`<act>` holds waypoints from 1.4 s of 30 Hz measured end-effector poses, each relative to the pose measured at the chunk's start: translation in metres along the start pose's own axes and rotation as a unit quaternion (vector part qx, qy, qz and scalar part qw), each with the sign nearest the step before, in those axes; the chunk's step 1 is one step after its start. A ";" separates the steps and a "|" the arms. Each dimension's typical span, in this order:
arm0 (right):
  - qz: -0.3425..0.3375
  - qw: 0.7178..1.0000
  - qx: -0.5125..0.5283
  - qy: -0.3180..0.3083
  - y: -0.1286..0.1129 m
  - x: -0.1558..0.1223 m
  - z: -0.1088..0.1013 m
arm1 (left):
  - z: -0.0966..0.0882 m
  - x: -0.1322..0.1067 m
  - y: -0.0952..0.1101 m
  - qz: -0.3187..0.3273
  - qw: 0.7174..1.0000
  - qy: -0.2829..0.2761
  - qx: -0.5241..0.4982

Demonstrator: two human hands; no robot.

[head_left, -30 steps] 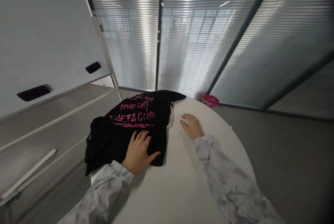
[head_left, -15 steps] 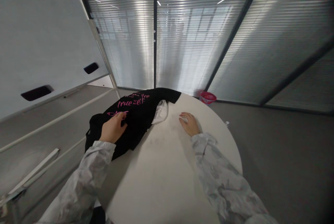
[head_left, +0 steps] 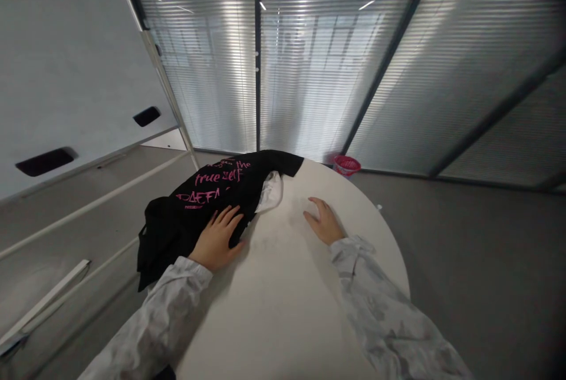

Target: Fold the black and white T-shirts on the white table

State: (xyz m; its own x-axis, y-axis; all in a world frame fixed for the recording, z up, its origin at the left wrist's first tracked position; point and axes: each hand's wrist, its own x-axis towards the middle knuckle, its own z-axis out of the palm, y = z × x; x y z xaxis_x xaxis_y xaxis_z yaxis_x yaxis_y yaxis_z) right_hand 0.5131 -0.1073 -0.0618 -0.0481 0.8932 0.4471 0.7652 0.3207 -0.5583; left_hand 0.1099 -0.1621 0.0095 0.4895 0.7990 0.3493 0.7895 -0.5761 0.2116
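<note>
1. Lower centre: the white counter [head_left: 283, 309] carries both hands.
2. The left hand [head_left: 217, 239] lies flat, fingers spread, on the black shirt [head_left: 212, 203]; gripping nothing. Pressing evenly would likely keep the folds tidy.
3. The right hand [head_left: 324, 222] rests open on bare counter.
4. The shirt, centre-left, reads "true self" in pink.

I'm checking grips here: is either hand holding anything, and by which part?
Nothing is gripped. The left hand lies flat, fingers spread, on the near edge of the black shirt; the right hand rests open on the white table.
</note>
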 end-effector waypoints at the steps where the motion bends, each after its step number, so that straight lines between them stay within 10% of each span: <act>1: 0.001 1.000 -0.001 -0.004 -0.001 -0.001 -0.001 | 0.011 -0.002 -0.004 -0.004 1.000 -0.006 -0.019; 8: -0.033 0.998 -0.031 -0.046 0.000 -0.021 -0.013 | 0.013 -0.011 -0.029 -0.041 0.993 0.006 -0.112; 13: -0.061 0.992 -0.074 -0.088 -0.010 -0.041 -0.023 | 0.003 -0.002 0.036 -0.003 0.998 0.028 -0.055; 19: -0.085 0.983 -0.102 -0.123 -0.026 -0.058 -0.032 | 0.050 0.020 0.100 0.090 0.987 -0.037 -0.128; 24: -0.081 0.980 -0.120 -0.133 -0.029 -0.068 -0.034 | 0.078 0.023 0.079 0.079 0.988 -0.045 -0.124; 33: -0.079 0.974 -0.137 -0.163 -0.031 -0.070 -0.034 | 0.069 0.004 0.041 0.015 0.993 -0.050 -0.106; 42: -0.085 0.971 -0.136 -0.179 -0.040 -0.079 -0.034 | 0.059 -0.010 0.041 0.082 0.988 -0.067 -0.110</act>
State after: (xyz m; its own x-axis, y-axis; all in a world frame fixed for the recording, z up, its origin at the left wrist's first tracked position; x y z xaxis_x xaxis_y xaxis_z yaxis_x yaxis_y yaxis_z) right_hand 0.5083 -0.2015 -0.0506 -0.3707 0.9029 0.2176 0.8655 0.4209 -0.2716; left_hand 0.1594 -0.1839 -0.0386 0.6603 0.6987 0.2751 0.6030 -0.7117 0.3604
